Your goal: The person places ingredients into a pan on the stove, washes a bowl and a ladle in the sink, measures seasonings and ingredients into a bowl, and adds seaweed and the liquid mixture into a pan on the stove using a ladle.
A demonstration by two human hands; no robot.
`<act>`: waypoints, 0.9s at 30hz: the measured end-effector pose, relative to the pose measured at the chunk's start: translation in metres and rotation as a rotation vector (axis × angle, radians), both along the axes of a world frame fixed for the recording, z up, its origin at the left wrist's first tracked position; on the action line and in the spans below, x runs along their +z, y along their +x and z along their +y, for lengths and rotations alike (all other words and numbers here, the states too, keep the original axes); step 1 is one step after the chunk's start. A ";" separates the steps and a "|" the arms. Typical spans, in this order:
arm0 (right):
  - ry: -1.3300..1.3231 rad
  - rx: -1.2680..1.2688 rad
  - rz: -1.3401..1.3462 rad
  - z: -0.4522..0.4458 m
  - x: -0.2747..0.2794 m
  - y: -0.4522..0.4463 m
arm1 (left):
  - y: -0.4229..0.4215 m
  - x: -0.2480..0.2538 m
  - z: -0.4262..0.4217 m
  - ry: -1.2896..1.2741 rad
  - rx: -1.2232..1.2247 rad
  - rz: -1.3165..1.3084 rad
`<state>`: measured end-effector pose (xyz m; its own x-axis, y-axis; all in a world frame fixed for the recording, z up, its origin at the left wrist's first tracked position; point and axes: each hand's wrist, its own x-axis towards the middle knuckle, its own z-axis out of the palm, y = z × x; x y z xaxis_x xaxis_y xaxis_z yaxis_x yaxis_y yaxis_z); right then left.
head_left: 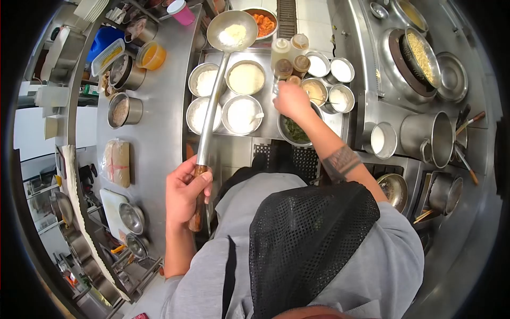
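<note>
My left hand [187, 194] is wrapped round the wooden handle of a long steel ladle [211, 109]. A pale yellowish-white substance [234, 35] lies in the ladle's wide bowl, above the far end of a metal tray [199, 55]. My right hand [293, 99] is closed near several squeeze bottles [280, 50], over the edge of a pot with dark green contents [296, 129]. What its fingers hold is hidden from me. Beneath the ladle stand several steel pots of white or cream contents, among them a pot of white powder [241, 115] and a cream-filled pot [246, 78].
To the left is a steel counter [154, 133] with a wrapped package [116, 162] and a small pot [125, 110]. On the right are a colander of pale strips [421, 56], a tall stockpot [433, 138] and a wok [392, 191]. A bowl of orange-red food [264, 24] stands ahead.
</note>
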<state>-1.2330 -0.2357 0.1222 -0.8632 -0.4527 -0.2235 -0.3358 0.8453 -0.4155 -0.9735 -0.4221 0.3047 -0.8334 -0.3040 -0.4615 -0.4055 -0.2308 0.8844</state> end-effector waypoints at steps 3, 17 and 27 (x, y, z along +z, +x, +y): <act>0.092 0.037 0.154 -0.029 -0.050 -0.012 | 0.016 -0.011 -0.023 0.034 0.003 0.003; 0.331 0.043 0.128 -0.055 -0.049 -0.022 | 0.078 -0.053 -0.114 0.144 -0.173 -0.003; 0.144 -0.147 0.207 -0.009 0.399 0.023 | 0.091 -0.060 -0.138 0.165 -0.295 0.111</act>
